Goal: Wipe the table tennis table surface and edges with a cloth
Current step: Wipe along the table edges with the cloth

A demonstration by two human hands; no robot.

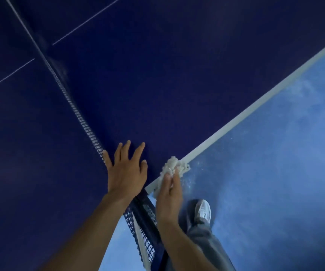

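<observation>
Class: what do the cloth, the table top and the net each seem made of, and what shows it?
Cloth: probably chenille or microfibre; white nubbly tufts. Table top: likely painted board; smooth, matte dark blue. Net: seemingly synthetic cord; open square mesh.

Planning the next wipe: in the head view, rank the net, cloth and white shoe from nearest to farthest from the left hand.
1. Net, beside the left hand's thumb.
2. Cloth, to the right, on the table edge.
3. White shoe, lower right, down on the floor.

Dim, bluish, soft wide-angle blur.
</observation>
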